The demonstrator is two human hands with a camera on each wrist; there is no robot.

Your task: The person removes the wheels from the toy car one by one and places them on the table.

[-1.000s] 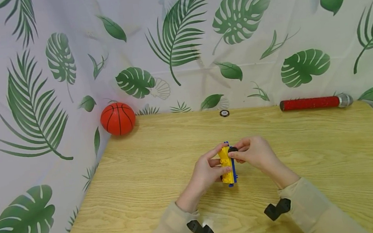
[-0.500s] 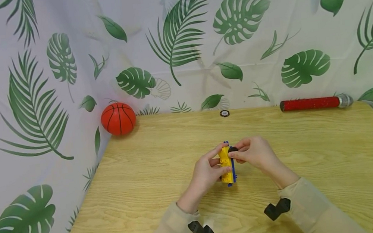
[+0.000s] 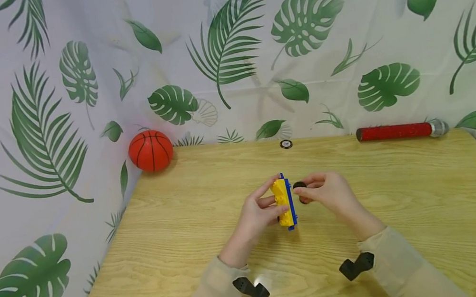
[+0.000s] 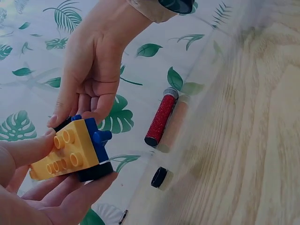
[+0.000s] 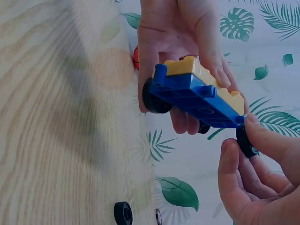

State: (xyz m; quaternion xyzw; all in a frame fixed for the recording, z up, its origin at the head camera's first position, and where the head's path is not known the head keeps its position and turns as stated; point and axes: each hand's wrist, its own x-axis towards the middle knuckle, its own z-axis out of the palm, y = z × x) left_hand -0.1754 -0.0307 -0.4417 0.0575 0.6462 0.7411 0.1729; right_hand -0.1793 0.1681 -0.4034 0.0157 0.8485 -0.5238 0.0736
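Observation:
My left hand (image 3: 253, 216) grips a toy car (image 3: 285, 202) with a yellow studded brick body on a blue base. Its blue underside and axle pegs face my right hand in the right wrist view, where one black wheel (image 5: 157, 98) sits at the near end and another (image 5: 204, 127) is partly hidden by the base. My right hand (image 3: 330, 194) pinches a loose black wheel (image 5: 244, 140) between thumb and fingers. That wheel is close to a peg at the car's far end; in the head view a small gap separates them.
Another black wheel (image 4: 159, 177) stands on the wooden table (image 3: 192, 205). At the back are an orange basketball (image 3: 151, 151), a round black-and-white chip (image 3: 286, 144) and a red microphone (image 3: 395, 132). A leaf-patterned cloth (image 3: 242, 105) rises behind and along the left.
My left hand has moved slightly left with the car, which now tilts. The pinched wheel, earlier against the car's side, is now apart from it in the head view.

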